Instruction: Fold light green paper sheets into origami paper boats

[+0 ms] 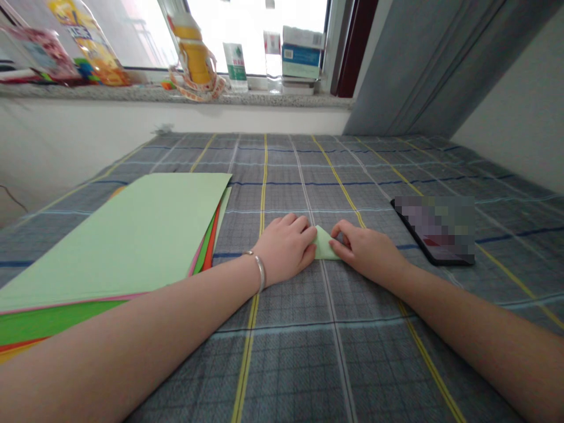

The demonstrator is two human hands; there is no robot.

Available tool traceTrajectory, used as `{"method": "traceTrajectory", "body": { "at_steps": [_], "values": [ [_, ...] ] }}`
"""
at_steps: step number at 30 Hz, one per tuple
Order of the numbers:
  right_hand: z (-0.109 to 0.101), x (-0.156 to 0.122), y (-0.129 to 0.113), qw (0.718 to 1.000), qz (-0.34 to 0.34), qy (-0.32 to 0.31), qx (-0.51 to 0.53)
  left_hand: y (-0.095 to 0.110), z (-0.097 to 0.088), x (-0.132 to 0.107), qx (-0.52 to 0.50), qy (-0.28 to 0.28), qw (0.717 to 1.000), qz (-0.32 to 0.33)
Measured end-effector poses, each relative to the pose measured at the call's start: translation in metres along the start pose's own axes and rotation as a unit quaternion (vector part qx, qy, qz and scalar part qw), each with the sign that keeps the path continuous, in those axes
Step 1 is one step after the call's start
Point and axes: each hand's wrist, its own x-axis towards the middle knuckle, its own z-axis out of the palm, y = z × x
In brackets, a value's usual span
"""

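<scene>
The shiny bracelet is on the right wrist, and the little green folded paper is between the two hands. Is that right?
Not quite: the head view shows the bracelet on the left wrist, not the right. The little green folded paper is between the left hand and the right hand, as you said.

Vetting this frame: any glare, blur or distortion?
Head view: window blown nearly white; head view: phone-like device pixelated, screen unreadable; head view: likely wide-angle stretch near edges; head view: left hand, right hand and green paper fairly sharp.
</scene>
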Motion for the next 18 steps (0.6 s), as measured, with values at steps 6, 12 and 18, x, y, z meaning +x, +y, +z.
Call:
{"method": "traceTrajectory", "body": {
  "at_steps": [6,12,18],
  "values": [
    [-0.0009,-0.0005,-0.0009,1.0,0.0,0.0,0.0,0.0004,0.0035,-0.0015,-0.034,0.011,0.999,-0.006],
    [0.0006,-0.0003,0.0003,1.0,-0.003,0.002,0.002,0.0065,0.0045,-0.0017,-0.042,0.01,0.999,-0.033],
    [0.0007,-0.0002,0.0027,1.0,-0.006,-0.001,0.011,0.0063,0.0092,-0.0027,-0.072,0.008,0.996,-0.044]
  ]
}}
